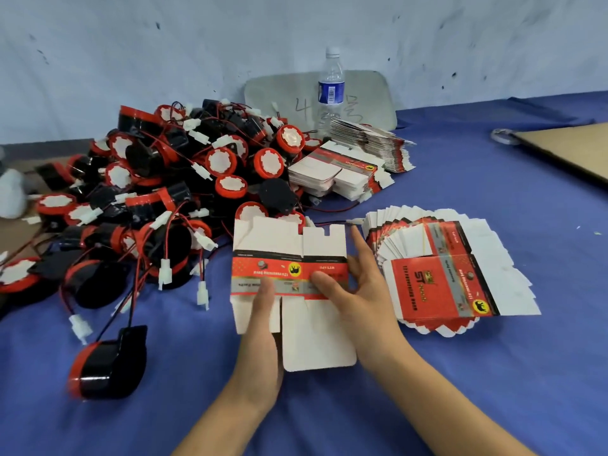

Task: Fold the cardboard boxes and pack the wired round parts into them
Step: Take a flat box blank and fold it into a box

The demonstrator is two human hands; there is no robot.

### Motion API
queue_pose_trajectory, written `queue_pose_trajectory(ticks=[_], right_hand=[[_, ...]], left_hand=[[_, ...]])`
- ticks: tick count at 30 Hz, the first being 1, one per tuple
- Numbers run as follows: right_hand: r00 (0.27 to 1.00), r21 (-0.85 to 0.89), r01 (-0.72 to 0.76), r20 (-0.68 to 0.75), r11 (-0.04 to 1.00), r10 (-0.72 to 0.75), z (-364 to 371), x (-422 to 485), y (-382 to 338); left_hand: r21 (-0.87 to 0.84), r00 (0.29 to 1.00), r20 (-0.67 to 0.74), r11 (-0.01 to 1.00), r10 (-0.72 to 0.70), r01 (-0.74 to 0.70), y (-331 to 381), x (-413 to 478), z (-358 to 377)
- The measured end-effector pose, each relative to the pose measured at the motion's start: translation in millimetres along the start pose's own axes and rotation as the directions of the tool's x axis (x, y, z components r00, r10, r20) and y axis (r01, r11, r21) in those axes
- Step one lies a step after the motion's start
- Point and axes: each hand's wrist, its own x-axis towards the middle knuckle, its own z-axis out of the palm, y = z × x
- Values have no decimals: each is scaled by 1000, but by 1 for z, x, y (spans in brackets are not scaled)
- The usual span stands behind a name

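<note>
Flat red-and-white cardboard box [289,258] looks light, thin, easily creased; left hand [263,327] and right hand [358,291] fingers [360,248] pinch its printed band, a sound hold.

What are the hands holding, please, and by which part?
One flat, unfolded cardboard box: the left hand pinches its printed middle band from below, the right hand grips that band at the right edge.

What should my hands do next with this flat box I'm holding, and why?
Probably push the flat box open into a tube. The left hand and right hand both grip its printed band, its flaps lie unfolded, and no part from the pile can go in yet.
</note>
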Motion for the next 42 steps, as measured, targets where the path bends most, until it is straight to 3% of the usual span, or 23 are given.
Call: queue_pose_trajectory(ticks=[2, 6, 11, 14, 18, 27, 31, 34, 36, 39, 42], right_hand=[[998, 36, -29, -55, 999, 30, -4, 4, 1], [990, 0, -35, -139, 999, 34, -16, 12, -7], [999, -127, 19, 52, 992, -12, -13, 6, -8], [995, -97, 16, 95, 995, -6, -12, 4, -6], [994, -43, 10, 111, 999, -5, -13, 3, -10], [999, -129, 20, 38, 991, -15, -6, 0, -11], [998, -145, -41, 43, 989, 47, -5, -2, -14], [985, -118, -104, 123, 987, 119, -3, -3, -17], [974, -61, -125, 182, 990, 134, -3, -5, -20], [942, 220, -250, 279, 943, 185, -6, -5, -27], [933, 399, -326, 282, 857, 223, -10, -4, -27]], left_hand=[[-32, 997, -75, 999, 28, -31, 4, 6, -3], [30, 989, -94, 993, 118, -116, 20, 14, -15], [157, 989, -122, 985, 87, -68, 19, 23, -25], [75, 994, -106, 997, 3, 5, 19, 25, -29], [7, 997, -33, 998, -62, 63, 17, 26, -29], [-9, 996, -75, 999, -51, 51, 17, 26, -27], [-139, 991, 45, 982, -122, 127, 18, 22, -21], [-105, 976, 147, 979, -159, 175, 16, 18, -19], [-37, 978, 167, 991, -121, 129, 13, 19, -19], [121, 996, 86, 992, 18, -28, 10, 21, -21], [351, 982, 82, 917, 171, -189, 8, 22, -24]])
